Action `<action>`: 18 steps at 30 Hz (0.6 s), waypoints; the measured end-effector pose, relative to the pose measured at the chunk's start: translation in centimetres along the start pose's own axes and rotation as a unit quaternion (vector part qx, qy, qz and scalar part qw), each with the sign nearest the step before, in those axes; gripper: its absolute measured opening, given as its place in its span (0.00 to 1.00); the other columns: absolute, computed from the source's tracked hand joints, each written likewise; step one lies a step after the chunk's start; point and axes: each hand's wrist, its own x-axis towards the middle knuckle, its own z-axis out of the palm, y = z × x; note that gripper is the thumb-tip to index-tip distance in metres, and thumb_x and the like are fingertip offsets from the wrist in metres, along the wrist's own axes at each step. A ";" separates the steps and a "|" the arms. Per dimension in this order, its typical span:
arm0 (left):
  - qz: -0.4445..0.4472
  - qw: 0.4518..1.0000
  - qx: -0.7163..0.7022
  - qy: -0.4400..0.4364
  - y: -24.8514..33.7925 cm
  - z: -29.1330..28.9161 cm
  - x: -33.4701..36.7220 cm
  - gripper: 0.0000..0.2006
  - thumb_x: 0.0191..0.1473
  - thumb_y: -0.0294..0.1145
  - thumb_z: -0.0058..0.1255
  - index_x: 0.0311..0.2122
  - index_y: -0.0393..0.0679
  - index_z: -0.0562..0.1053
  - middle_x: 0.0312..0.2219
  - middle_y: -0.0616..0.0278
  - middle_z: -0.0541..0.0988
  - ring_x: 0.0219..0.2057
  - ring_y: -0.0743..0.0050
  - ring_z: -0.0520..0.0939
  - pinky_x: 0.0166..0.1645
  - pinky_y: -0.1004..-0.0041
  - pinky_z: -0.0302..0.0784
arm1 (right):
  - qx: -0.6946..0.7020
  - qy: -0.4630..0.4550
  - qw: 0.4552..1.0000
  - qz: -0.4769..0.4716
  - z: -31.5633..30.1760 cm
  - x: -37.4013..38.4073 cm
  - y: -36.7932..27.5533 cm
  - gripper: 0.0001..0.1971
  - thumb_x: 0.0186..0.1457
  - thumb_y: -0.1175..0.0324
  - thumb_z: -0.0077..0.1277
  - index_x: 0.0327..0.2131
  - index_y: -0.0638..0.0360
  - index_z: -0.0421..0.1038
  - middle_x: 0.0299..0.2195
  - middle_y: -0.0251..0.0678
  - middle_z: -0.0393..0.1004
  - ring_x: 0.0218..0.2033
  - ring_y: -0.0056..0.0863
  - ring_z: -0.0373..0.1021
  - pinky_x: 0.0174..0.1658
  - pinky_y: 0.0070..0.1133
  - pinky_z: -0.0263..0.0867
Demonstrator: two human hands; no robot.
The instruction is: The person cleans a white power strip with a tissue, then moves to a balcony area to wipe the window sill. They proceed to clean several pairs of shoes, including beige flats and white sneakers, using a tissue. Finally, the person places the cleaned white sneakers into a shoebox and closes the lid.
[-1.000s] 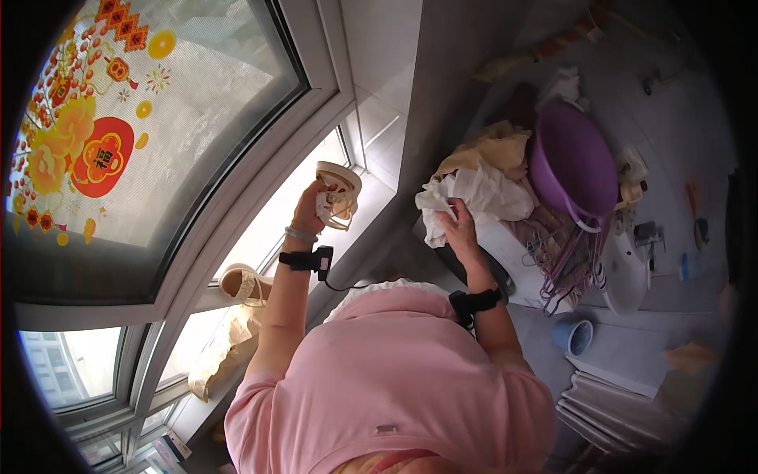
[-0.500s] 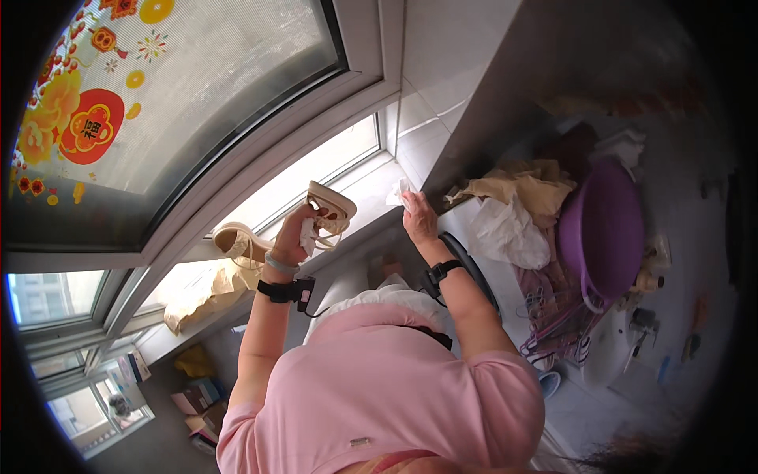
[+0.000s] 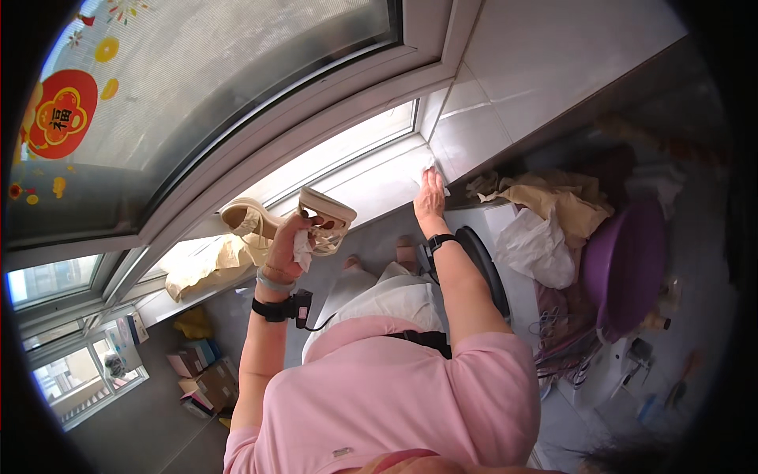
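Two arms [image 3: 263,355] are stretched forward. A beige shoe [image 3: 336,212] and crumpled tissue [image 3: 302,251] are gripped by the curled left hand [image 3: 290,243] beside the windowsill [image 3: 375,175]; by the right hand [image 3: 430,199], fingers nearly straight, a white wipe [image 3: 446,192] is held against the sill's far end. The shoe's long axis is slanted down rightward, its toe direction unclear. Another shoe [image 3: 264,226] is set by the window [image 3: 245,71].

Left grip [image 3: 290,246]: shoe [image 3: 332,207], tissue [image 3: 303,251]; second shoe [image 3: 243,217] just beside. Right grip [image 3: 429,201]: wipe [image 3: 425,163], at sill [image 3: 371,186]; purple tub [image 3: 628,265] to its right.
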 end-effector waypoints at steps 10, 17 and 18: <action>-0.012 0.999 0.013 -0.029 2.6 -2.7 -0.4 0.08 0.49 0.29 0.49 0.36 0.41 0.72 0.29 0.66 0.78 0.24 0.82 0.73 0.27 0.82 0.69 | 0.071 -0.064 0.995 0.006 3.7 -4.8 -10.8 0.24 0.53 0.69 0.44 0.54 0.68 0.62 0.57 0.46 0.60 0.56 0.43 0.58 0.58 0.29 0.58; -0.021 0.999 0.035 -0.017 3.3 -3.6 -0.7 0.08 0.50 0.30 0.49 0.35 0.41 0.73 0.28 0.67 0.78 0.24 0.82 0.72 0.29 0.82 0.69 | 0.181 -0.010 0.983 -0.014 3.9 -4.4 -8.9 0.16 0.50 0.80 0.40 0.41 0.63 0.75 0.44 0.38 0.75 0.47 0.37 0.66 0.50 0.28 0.66; -0.019 0.999 0.036 -0.018 3.4 -3.6 -0.9 0.08 0.50 0.30 0.48 0.35 0.41 0.73 0.28 0.67 0.78 0.24 0.82 0.72 0.30 0.82 0.69 | 0.167 0.032 0.985 0.006 3.3 -3.5 -8.3 0.17 0.49 0.80 0.40 0.41 0.63 0.74 0.44 0.39 0.74 0.47 0.39 0.66 0.51 0.28 0.65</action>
